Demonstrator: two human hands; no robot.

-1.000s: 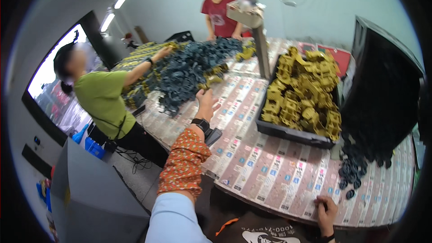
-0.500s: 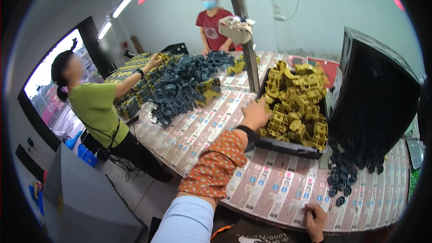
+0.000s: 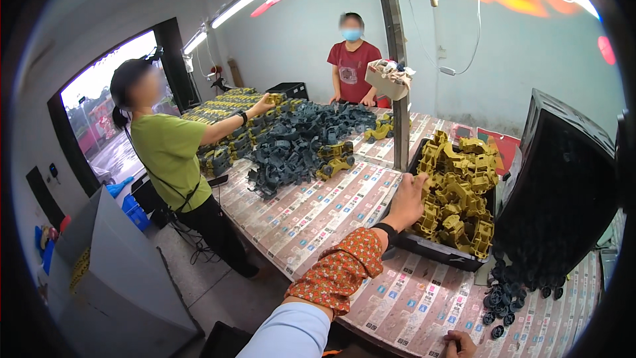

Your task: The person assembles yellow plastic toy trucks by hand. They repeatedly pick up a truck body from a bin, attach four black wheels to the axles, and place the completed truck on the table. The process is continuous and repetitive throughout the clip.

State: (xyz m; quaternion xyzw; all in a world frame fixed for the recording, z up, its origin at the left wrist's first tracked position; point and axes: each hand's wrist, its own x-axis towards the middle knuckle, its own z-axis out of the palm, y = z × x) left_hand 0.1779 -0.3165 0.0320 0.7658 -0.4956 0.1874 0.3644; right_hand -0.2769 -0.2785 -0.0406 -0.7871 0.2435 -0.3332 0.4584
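My left hand (image 3: 407, 202) reaches over the left rim of a black crate (image 3: 440, 256) heaped with yellow plastic toy-vehicle bodies (image 3: 458, 189). Its fingers stretch up beside the nearest bodies, and nothing is visibly held. The fingertips partly overlap the heap, so contact is unclear. My right hand (image 3: 460, 343) rests low at the table's near edge, its fingers curled in. Whatever it may hold is hidden. Small black wheels (image 3: 498, 302) lie on the table above it.
A dark open-fronted bin (image 3: 563, 179) stands right of the crate. Dark grey plastic parts (image 3: 298, 146) are piled mid-table, with assembled toy vehicles (image 3: 225, 116) in rows beyond. A metal post (image 3: 399, 86) rises behind the crate. One person in green (image 3: 165, 152) works left; another in red (image 3: 354, 69) stands across.
The view has tilted up and shifted left. My left hand stays at the crate's left side, fingers pointing more upward. My right hand sits lower in the picture. The person in green still holds a yellow part.
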